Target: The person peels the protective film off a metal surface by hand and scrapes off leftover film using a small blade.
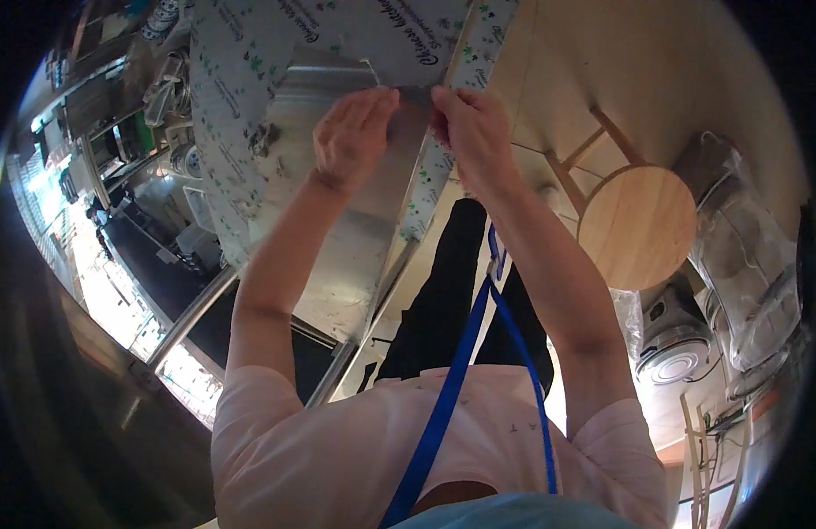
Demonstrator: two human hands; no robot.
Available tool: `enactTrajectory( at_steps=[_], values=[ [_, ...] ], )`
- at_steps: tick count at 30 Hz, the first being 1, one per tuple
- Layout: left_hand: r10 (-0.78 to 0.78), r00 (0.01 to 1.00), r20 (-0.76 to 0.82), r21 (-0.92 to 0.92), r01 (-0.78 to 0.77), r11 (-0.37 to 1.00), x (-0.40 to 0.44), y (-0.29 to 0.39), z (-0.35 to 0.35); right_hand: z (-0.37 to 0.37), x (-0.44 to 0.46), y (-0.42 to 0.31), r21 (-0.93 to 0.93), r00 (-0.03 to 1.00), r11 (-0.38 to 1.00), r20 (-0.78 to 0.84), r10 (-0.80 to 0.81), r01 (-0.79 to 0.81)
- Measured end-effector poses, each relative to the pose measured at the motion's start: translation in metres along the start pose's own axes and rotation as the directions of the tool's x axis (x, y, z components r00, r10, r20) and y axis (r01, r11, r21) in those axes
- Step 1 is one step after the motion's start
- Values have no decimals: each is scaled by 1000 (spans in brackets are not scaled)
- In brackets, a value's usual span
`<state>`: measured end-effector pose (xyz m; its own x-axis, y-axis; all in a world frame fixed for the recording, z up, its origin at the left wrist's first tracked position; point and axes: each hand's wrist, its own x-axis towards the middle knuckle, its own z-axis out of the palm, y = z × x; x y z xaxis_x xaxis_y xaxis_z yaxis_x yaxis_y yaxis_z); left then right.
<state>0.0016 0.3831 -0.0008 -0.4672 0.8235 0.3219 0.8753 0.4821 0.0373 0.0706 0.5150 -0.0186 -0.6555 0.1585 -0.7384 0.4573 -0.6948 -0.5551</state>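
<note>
A metal-topped table (pixel 337 238) lies in front of me, with bare shiny metal on its nearer part. Printed protective film (pixel 355 31) with green leaf marks and lettering covers its far part and runs along the right edge. My left hand (pixel 355 132) is closed over the tabletop, its fingertips pinching the film's torn edge. At the table's right edge, my right hand (pixel 474 132) is also closed, thumb and forefinger pinching the same edge. Between the hands the film edge runs roughly straight. Crumpled scraps (pixel 263 139) lie on the left side of the tabletop.
A round wooden stool (pixel 637 227) stands on the floor to my right. Beyond it are plastic-wrapped items (pixel 743 256) and a grey appliance (pixel 675 331). Shelves with dishes and containers (pixel 183 159) line the left side. A blue lanyard (pixel 448 397) hangs from my neck.
</note>
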Motion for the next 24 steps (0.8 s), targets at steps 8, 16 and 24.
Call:
enactTrajectory(
  at_steps=[8, 16, 24],
  values=[
    [-39, 998, -53, -64, 36, 997, -13, -4, 2, 0, -7, 8, -154, 1000, 988, 19, 12, -8],
    [-38, 997, 71, -56, 42, 998, -5, -7, -5, 7, 2, 0, 38, 997, 997, -33, 72, -71],
    [-88, 995, 45, -55, 90, 994, -9, 2, -3, 4, -2, 14, -128, 993, 992, -117, -36, 21]
  ],
)
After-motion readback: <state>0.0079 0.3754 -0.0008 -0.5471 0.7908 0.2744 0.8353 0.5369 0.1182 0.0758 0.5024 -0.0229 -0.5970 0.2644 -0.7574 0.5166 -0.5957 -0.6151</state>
